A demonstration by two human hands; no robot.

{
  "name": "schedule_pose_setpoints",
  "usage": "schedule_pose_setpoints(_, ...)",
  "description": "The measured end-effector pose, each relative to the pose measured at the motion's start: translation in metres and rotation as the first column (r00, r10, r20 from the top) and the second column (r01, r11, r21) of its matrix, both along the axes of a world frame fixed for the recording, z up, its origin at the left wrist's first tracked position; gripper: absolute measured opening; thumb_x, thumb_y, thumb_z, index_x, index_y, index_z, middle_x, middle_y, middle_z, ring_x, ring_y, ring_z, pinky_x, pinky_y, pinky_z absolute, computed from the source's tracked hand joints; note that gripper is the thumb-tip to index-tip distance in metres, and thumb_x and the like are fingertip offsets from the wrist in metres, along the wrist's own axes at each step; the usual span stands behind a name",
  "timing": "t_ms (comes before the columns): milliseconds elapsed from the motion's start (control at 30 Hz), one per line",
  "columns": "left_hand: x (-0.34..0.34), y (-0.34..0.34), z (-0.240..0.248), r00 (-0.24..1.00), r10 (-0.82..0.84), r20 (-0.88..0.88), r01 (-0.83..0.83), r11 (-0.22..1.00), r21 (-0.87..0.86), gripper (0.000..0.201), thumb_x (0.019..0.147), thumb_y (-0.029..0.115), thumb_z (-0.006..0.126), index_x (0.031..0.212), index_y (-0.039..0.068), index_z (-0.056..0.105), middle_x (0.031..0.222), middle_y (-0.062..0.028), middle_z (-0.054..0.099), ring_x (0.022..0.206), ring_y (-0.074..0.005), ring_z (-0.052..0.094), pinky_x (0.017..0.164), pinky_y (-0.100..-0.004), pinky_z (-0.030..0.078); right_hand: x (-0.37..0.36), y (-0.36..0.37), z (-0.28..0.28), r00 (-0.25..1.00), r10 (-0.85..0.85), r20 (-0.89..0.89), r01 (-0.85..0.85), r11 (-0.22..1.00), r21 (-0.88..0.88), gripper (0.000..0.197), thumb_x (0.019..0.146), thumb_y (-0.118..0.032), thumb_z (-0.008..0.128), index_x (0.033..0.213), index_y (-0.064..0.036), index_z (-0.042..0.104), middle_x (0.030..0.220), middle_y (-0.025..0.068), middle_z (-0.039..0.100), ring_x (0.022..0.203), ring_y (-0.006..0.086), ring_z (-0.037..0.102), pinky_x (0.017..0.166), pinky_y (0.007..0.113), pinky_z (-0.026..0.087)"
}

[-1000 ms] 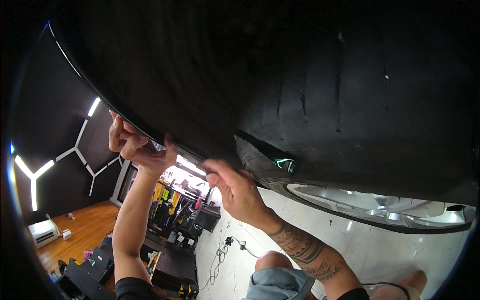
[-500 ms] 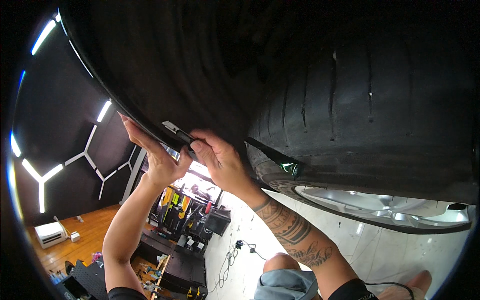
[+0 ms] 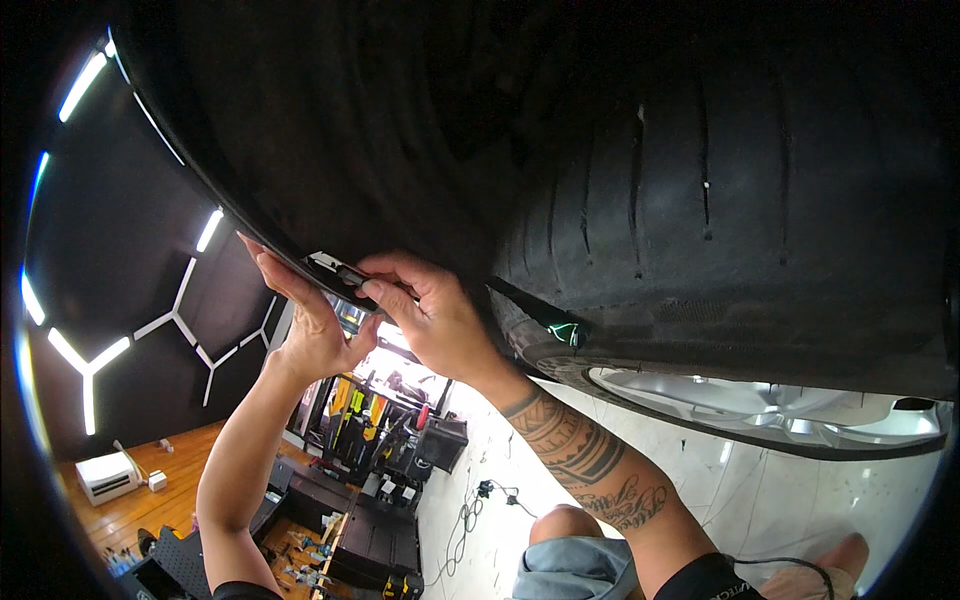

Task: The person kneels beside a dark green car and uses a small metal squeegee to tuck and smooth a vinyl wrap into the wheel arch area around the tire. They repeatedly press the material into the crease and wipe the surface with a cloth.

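Note:
My right hand [image 3: 425,315] grips a utility knife [image 3: 350,275] between thumb and fingers. The knife's pale blade end points up and left, lying close along the inner side of the dark wheel arch edge [image 3: 200,185]; whether it touches is hard to tell. On the outer side of that edge, my left hand [image 3: 308,325] rests with fingers stretched out flat and thumb apart, holding nothing. Behind the edge spreads the black wheel well [image 3: 330,160], mostly in shadow. To the right of my hands stands a large black tire [image 3: 660,250] with grooved tread.
A silver wheel rim [image 3: 780,408] shows under the tire. A dark tapering strip [image 3: 530,305] with a shiny end juts beside the tire. Tools hang on a rack [image 3: 355,410] beyond my hands. A black cable [image 3: 462,525] lies on the pale floor.
My right hand and the knife have shifted slightly left and up, and the blade end is now closer to the arch edge. My left hand stays in nearly the same place.

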State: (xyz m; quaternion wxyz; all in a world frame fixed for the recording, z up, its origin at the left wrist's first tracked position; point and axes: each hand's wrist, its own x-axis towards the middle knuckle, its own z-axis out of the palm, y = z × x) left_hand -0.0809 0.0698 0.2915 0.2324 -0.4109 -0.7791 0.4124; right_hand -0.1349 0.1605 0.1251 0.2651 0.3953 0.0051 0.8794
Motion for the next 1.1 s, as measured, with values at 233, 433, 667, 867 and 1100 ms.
schedule_pose_setpoints(233,0.005,0.000,0.005,1.000,0.014,-0.019,-0.015,0.999,-0.040,0.125,0.080,0.049,0.059,0.126,0.000,-0.046,0.134,-0.0314,-0.045,0.126,-0.0430,-0.041,0.106,-0.0544,-0.019,-0.008,0.007,-0.004,0.996,-0.022,-0.083,0.028,0.998,0.062,0.015,0.093,-0.010,0.057,0.104,0.0000,0.061,0.091,0.0095,0.067,0.084,0.0149,0.065,0.074,0.025,0.050)
schedule_pose_setpoints(433,0.002,0.002,0.003,0.999,-0.028,-0.016,0.028,0.999,-0.033,0.126,0.078,0.049,0.061,0.129,-0.001,-0.043,0.135,-0.0316,-0.044,0.128,-0.0443,-0.039,0.106,-0.0540,-0.019,-0.012,-0.004,-0.005,0.999,-0.023,-0.044,0.026,0.997,0.067,0.012,0.092,-0.007,0.057,0.101,0.0004,0.061,0.091,0.0091,0.067,0.086,0.0160,0.065,0.075,0.026,0.050)
schedule_pose_setpoints(667,0.003,0.003,0.002,0.999,-0.029,-0.027,0.029,1.000,-0.001,0.127,0.075,0.046,0.063,0.132,0.003,-0.041,0.139,-0.0264,-0.042,0.130,-0.0404,-0.039,0.106,-0.0543,-0.021,-0.012,-0.017,-0.018,0.990,-0.129,0.051,0.116,0.972,0.206,0.011,0.091,-0.003,0.055,0.098,0.0029,0.061,0.091,0.0126,0.067,0.088,0.0161,0.065,0.076,0.027,0.050)
schedule_pose_setpoints(867,0.005,0.009,0.004,1.000,-0.028,0.012,0.028,0.999,0.045,0.123,0.067,0.032,0.060,0.134,0.008,-0.040,0.142,-0.0224,-0.041,0.131,-0.0383,-0.040,0.107,-0.0526,-0.020,-0.014,-0.034,-0.023,0.982,-0.127,0.139,0.090,0.965,0.245,0.010,0.090,-0.003,0.056,0.095,0.0030,0.061,0.085,0.0123,0.067,0.078,0.0150,0.064,0.069,0.026,0.048)
schedule_pose_setpoints(1100,0.003,0.009,0.003,0.996,-0.071,0.046,0.070,0.997,0.027,0.122,0.063,0.026,0.058,0.135,0.006,-0.039,0.143,-0.0235,-0.039,0.131,-0.0393,-0.040,0.107,-0.0516,-0.021,-0.011,-0.033,-0.034,0.970,-0.191,0.150,0.142,0.948,0.286,0.009,0.090,-0.005,0.057,0.093,0.0035,0.061,0.084,0.0123,0.066,0.076,0.0135,0.062,0.065,0.026,0.047)
